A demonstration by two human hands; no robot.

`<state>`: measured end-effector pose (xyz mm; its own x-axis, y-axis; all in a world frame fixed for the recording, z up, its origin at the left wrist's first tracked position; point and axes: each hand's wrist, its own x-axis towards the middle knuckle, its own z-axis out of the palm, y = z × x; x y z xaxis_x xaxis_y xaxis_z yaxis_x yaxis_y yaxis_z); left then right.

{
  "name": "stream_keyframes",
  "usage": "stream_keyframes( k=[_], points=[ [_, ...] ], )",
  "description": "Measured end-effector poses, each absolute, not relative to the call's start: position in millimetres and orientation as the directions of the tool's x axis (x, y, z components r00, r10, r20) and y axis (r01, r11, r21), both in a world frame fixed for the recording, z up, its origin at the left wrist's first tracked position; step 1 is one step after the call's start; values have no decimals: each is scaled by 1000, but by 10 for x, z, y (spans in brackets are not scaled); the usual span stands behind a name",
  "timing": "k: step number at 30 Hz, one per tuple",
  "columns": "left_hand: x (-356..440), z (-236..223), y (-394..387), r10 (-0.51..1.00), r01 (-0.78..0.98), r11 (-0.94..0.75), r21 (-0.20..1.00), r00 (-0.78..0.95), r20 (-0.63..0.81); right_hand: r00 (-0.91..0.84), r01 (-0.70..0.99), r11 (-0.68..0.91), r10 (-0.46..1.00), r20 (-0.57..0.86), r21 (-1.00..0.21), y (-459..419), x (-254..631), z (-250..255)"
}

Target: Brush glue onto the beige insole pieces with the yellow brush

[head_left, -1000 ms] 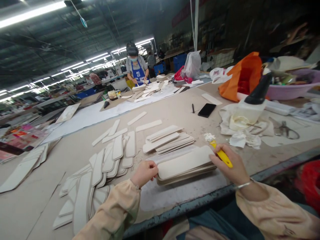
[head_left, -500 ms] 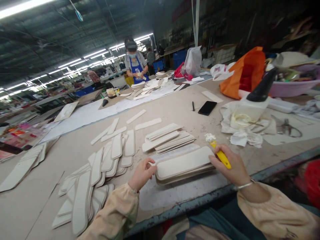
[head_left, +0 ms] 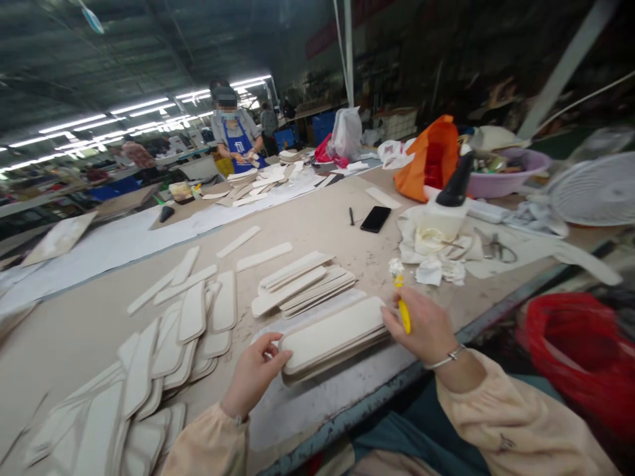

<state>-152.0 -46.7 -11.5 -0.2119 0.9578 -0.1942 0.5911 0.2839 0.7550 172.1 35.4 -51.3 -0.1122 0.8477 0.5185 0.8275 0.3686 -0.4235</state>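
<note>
In front of me lies a stack of long white strips (head_left: pixel 332 334) with rounded corners, like stiff board panels. At its left end, my left hand (head_left: pixel 255 370) has its thumb and forefinger closed at the corner of the top strip. My right hand (head_left: pixel 421 324) grips a yellow-handled brush (head_left: pixel 405 315), its head caked with white paste and pointing away from me. The right thumb and fingertips touch the stack's right end. Just behind is a second pile of strips (head_left: pixel 302 284). A large spread of overlapping strips (head_left: pixel 163 350) lies to the left.
A phone (head_left: pixel 376 219), a white container (head_left: pixel 441 218) with a black top, and scissors (head_left: pixel 496 246) are on the right. Beyond are an orange bag (head_left: pixel 429 155), a purple basin (head_left: pixel 510 173) and a fan (head_left: pixel 595 192). A co-worker (head_left: pixel 238 135) stands across the table.
The view has swung right, so the table's things sit further left and the fan and more of the red bag show. Both hands remain at the stack's ends, the brush still in the right.
</note>
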Motion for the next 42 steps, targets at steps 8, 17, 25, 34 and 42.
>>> stream_keyframes(
  k=[8,17,25,34,42],
  points=[
    [-1598,-185,-455,950,642,311,701,-234,-207,-494,469,810,571,655,-353,31,1181,-471],
    [-1595,-207,-438,946,643,322,695,-250,-207,-646,404,807,585,491,-430,9,1100,-621],
    [-1549,-163,-452,949,629,301,717,-269,-163,-419,541,602,798,433,-588,271,1650,-671],
    [-1512,-151,-461,938,532,301,792,-315,-144,-159,329,319,947,281,-889,410,1778,-692],
    [-1338,-33,-527,944,420,207,884,-322,-68,-110,238,314,949,296,-919,440,1775,-650]
  ],
)
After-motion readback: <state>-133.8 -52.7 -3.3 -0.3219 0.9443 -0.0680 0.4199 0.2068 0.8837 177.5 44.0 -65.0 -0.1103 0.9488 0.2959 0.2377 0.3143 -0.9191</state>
